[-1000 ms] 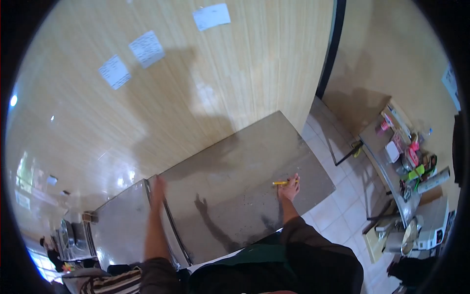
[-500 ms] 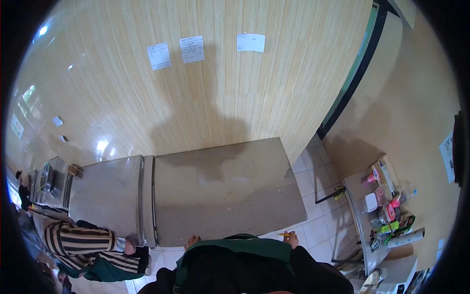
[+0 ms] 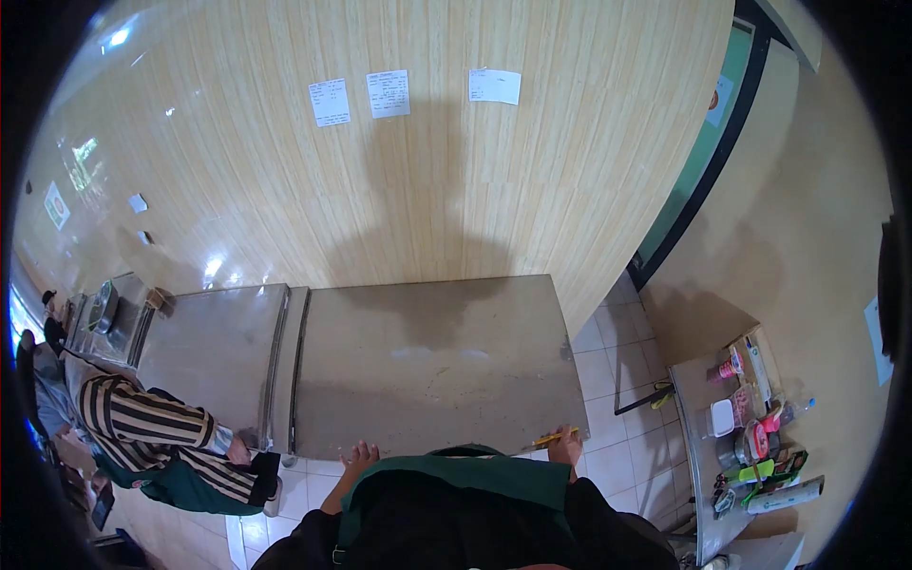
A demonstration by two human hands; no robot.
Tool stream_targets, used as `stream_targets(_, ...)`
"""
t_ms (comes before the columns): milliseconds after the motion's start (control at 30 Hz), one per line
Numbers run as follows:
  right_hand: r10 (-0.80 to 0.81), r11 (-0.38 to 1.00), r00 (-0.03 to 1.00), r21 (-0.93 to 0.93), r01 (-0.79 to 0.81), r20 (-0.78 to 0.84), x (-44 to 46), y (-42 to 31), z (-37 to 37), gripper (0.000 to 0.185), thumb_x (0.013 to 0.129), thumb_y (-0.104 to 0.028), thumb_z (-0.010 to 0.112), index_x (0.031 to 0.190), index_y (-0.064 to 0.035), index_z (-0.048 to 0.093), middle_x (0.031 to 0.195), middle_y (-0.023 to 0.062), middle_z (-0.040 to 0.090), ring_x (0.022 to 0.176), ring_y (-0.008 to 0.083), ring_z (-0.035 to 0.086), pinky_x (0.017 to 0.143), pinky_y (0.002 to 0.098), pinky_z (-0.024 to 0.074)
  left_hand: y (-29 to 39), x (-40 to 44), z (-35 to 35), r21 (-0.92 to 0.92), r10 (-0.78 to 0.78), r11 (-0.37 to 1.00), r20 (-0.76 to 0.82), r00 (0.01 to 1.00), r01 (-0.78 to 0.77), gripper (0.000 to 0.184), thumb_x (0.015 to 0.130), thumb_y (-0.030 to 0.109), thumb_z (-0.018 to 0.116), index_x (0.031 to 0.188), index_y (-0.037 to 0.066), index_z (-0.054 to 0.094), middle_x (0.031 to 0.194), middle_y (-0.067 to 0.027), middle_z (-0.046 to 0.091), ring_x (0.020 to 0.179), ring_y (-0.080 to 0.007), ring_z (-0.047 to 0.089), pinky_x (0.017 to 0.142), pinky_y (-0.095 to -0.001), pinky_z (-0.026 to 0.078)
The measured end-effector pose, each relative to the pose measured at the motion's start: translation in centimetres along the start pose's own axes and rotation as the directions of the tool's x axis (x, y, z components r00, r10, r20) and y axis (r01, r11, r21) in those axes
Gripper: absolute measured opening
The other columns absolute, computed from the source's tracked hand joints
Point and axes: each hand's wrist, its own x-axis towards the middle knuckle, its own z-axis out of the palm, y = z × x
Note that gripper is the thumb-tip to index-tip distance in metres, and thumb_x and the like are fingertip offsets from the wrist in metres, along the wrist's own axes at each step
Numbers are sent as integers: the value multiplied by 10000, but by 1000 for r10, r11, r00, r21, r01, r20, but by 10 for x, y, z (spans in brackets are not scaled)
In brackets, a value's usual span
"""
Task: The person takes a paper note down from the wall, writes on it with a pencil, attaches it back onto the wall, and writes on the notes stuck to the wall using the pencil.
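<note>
Pale wood-grain wall (image 3: 532, 190) with pinned-up papers (image 3: 389, 94), metal tables (image 3: 427, 370) below, light floor tiles (image 3: 603, 408) at right

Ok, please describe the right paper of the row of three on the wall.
Find the wood-grain wall behind the large table. High on it, the rightmost sheet is wider than tall and mostly blank, unlike its two upright, text-filled neighbours.

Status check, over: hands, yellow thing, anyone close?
Left hand open at table's near edge. Right hand holding thin yellow tool, near right corner. Striped-sleeved co-worker off left, hands apart from mine.
</note>
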Motion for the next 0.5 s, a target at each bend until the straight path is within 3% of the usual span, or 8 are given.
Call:
stream_targets(133,76,997,995,18,-78,69,-6,14,26,261,871,-259,641,1030,-75,547,908,193,652,910,412,627,785,520,503,-6,15,22,112,25,993,-30,999,-22,700,973,551,398,1538,172,234,1633,-223,96,1483,-486,126,1056,-782,158)
stream_targets(233,104,994,989,26,-107,107,3,17,23,282,885,-270,637,1075,-84,542,924,204,652,924,423,633,776,526,512,-10,10,12,-67,39,997,73,997,-35,805,941,597,434,1574,199,136,1638,-226,28,1487,-491,80,1056,-782,161)
stream_targets(333,121,991,986,34,-126,115,8,17,17,294,896,-271,635,1102,-89,532,949,214,651,941,429,631,787,536,508,-4,-1,23,21,14,1000,-108,994,-12,880,916,629,467,1586,208,80,1643,-211,-27,1486,-498,38,1066,-773,152)
stream_targets(433,133,988,985,64,-141,112,12,11,13,292,900,-255,632,1109,-82,527,993,224,646,943,433,629,793,539,506,5,-14,-20,-98,10,995,161,987,6,912,901,632,500,1590,225,63,1643,-202,-66,1486,-500,4,1078,-761,151)
stream_targets(500,122,988,989,80,-129,87,12,4,7,279,902,-243,632,1102,-77,530,1019,229,640,946,435,628,794,541,504,9,0,-11,-100,-48,993,172,984,66,881,907,608,507,1589,257,74,1650,-182,-42,1499,-460,40,1080,-766,127)
